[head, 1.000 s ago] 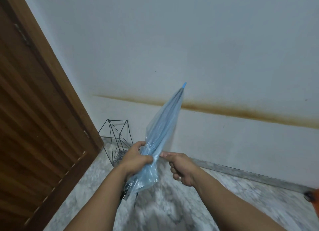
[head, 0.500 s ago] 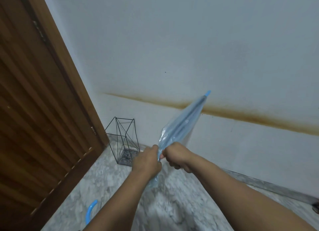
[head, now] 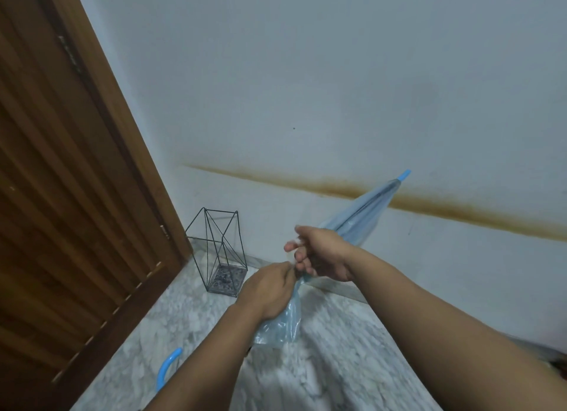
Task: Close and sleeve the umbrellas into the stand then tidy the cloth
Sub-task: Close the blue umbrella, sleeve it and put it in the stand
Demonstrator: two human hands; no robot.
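A closed light-blue umbrella [head: 365, 214] points up and to the right, its blue tip near the brown stain line on the wall. A clear blue plastic sleeve [head: 280, 326] covers it and hangs loose below my hands. My left hand [head: 270, 291] grips the sleeve and umbrella low down. My right hand [head: 322, 254] is curled around the umbrella just above it. The curved blue handle [head: 167, 367] shows at the lower left, under my left forearm. The black wire umbrella stand [head: 219, 251] sits empty on the floor in the corner, left of my hands.
A brown wooden door [head: 70, 195] fills the left side, right beside the stand. The white wall runs behind, with a grey skirting along the marble floor [head: 322, 364]. A dark object shows at the far right edge.
The umbrella has tilted further to the right and its tip has dropped. My right hand has shifted from pinching the sleeve's edge to gripping the umbrella above my left hand. The handle has come into view.
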